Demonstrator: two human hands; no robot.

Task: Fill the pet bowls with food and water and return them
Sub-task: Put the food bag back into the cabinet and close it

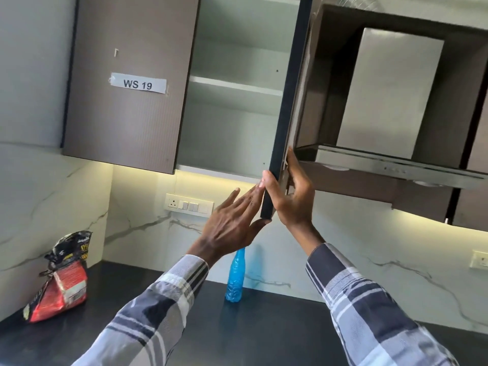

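A red and black pet food bag (60, 280) stands at the left of the dark countertop (237, 331). A blue plastic water bottle (235, 278) stands upright by the back wall, partly behind my left wrist. The wall cupboard's right door (286, 101) is swung open and seen edge-on. My right hand (290, 194) grips its lower edge, thumb on the near side. My left hand (232, 223) is flat with fingers apart, its fingertips touching the door's bottom corner. The cupboard shelves (235, 85) look bare. No pet bowls are in view.
The left cupboard door (126, 83), labelled WS 19, is closed. A steel chimney hood (390, 159) juts out at the right of the open door. A switch panel (188, 206) is on the marble backsplash, and another socket (482, 258) at the far right.
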